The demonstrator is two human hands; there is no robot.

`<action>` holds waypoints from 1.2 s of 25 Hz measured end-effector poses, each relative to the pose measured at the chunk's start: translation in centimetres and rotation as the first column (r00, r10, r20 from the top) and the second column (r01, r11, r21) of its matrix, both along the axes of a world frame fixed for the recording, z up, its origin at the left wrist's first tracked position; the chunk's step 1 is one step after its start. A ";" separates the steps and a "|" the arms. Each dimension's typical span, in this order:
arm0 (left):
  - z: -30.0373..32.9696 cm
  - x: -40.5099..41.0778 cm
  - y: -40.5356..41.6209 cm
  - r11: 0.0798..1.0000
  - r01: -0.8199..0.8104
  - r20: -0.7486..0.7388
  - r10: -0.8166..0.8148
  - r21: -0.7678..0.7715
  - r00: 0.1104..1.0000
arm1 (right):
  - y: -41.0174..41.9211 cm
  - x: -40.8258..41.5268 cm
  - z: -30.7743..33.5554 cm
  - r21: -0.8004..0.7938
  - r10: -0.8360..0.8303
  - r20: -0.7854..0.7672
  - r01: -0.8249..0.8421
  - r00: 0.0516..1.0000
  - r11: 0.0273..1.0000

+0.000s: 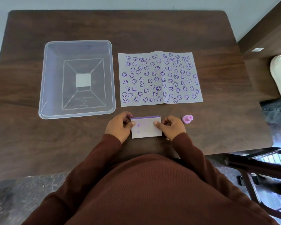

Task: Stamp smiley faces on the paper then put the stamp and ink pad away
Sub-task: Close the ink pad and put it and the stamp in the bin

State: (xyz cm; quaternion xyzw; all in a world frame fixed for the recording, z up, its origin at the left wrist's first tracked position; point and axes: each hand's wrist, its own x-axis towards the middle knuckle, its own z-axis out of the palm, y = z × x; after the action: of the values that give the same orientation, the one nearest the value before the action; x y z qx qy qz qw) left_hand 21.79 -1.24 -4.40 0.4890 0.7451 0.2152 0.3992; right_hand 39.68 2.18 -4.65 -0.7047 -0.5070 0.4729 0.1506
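The white ink pad case [146, 127], with a purple strip along its far edge, lies near the table's front edge. My left hand [118, 127] grips its left end and my right hand [171, 127] grips its right end, thumbs on the lid. A small pink stamp [187, 119] lies on its side just right of my right hand. Beyond them, the paper [160, 78] lies flat, covered with several purple smiley faces.
A clear plastic bin [47, 88] stands open to the left of the paper, with nothing in it but a white label on its bottom. The dark wooden table [136, 30] extends behind. A chair and someone's white shoe [280, 75] are at the right.
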 end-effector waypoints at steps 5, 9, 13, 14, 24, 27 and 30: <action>-0.2 0.0 0.0 0.999 -0.033 0.148 0.035 -0.014 0.988 | -0.5 0.1 0.5 -0.011 -0.042 -0.082 0.042 0.996 0.999; -0.7 0.0 0.2 0.997 -0.037 0.168 0.047 -0.061 0.985 | -0.8 0.2 0.6 -0.036 -0.075 -0.176 0.070 0.982 0.997; -0.8 0.1 0.1 0.995 -0.073 0.199 0.085 -0.064 0.976 | -0.9 0.3 0.4 -0.057 -0.048 -0.203 0.037 0.978 0.998; -0.9 0.0 0.1 0.995 -0.077 0.204 0.090 -0.068 0.975 | -0.9 0.4 0.4 -0.055 -0.051 -0.205 0.041 0.977 0.998; -0.3 0.3 0.0 0.992 -0.067 0.193 0.087 -0.112 0.977 | -1.0 0.1 0.9 -0.069 -0.101 -0.244 0.086 0.964 0.994; 0.6 0.6 -0.1 0.974 -0.128 0.399 0.195 -0.188 0.896 | -1.0 0.0 1.1 -0.091 -0.117 -0.283 0.095 0.952 0.991; 0.9 0.8 -0.3 0.963 -0.160 0.511 0.252 -0.218 0.822 | -0.9 0.1 1.3 -0.092 -0.126 -0.306 0.103 0.944 0.990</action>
State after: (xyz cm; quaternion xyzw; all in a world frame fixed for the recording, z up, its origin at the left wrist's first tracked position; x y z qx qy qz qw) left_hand 22.59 -1.57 -3.47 0.2914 0.6684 0.3219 0.6039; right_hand 39.77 1.25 -3.31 -0.6548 -0.4171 0.5871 0.2292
